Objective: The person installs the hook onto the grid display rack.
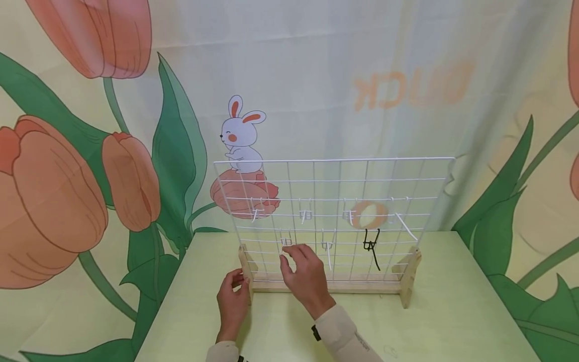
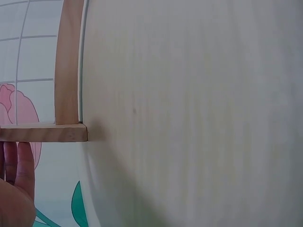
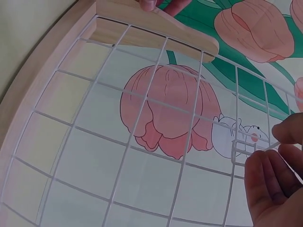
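Note:
A white wire grid panel (image 1: 312, 161) stands upright in a wooden base. My right hand (image 1: 307, 274) is in front of its lower left part, and thumb and fingers pinch the arm of a white wire hook (image 1: 286, 242). In the right wrist view this hook's bracket (image 3: 239, 152) lies against the grid wires, its tip hidden between the fingers. Beside the base's left wooden upright (image 1: 246, 266) is my left hand (image 1: 233, 301). Its straight fingers (image 2: 24, 165) touch the upright's outer face, and a fingertip (image 3: 147, 4) overlaps the wood's edge.
Several other white hooks hang on the grid, among them a long one (image 1: 406, 226) at the right and another (image 1: 327, 249) beside my right hand. A black hook (image 1: 370, 245) hangs at lower right. Behind the pale table (image 1: 452, 322) hangs a tulip-and-rabbit curtain (image 1: 307, 100).

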The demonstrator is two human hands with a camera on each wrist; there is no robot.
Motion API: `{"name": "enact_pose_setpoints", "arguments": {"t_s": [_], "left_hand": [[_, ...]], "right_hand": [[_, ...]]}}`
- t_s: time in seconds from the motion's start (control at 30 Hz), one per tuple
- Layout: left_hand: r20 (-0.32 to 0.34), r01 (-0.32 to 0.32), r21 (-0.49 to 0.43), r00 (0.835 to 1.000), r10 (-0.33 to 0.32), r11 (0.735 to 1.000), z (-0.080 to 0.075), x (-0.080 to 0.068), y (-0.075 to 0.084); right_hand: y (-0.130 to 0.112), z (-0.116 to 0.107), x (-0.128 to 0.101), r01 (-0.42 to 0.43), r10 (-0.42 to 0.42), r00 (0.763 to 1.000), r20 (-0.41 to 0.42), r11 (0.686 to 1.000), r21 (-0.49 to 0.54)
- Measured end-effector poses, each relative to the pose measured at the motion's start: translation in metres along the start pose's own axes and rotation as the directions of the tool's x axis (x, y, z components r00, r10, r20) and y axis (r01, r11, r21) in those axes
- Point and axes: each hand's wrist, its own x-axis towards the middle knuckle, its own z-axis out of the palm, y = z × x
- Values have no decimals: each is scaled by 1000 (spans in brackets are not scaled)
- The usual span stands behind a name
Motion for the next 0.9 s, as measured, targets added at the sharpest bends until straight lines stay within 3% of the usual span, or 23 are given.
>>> {"name": "enact_pose_setpoints", "arguments": {"t_s": [0.23, 0.4, 0.63, 0.77, 0.9], "left_hand": [[14, 27, 22, 1000, -28, 999, -2, -1, 1], [71, 82, 48, 994, -86, 995, -6, -3, 4], [124, 129, 20, 984, -131, 991, -9, -11, 10], [145, 85, 46, 985, -91, 995, -16, -20, 15], [198, -21, 179, 980, -15, 984, -24, -39, 20]], "right_hand": [[-1, -11, -14, 29, -31, 999, 36, 998, 57], [-5, -28, -25, 57, -65, 990, 122, 996, 71], [-5, -58, -63, 1, -17, 979, 205, 997, 79], [4, -76, -91, -24, 13, 974, 224, 999, 46], [16, -91, -117, -21, 33, 962, 270, 999, -46]]}}
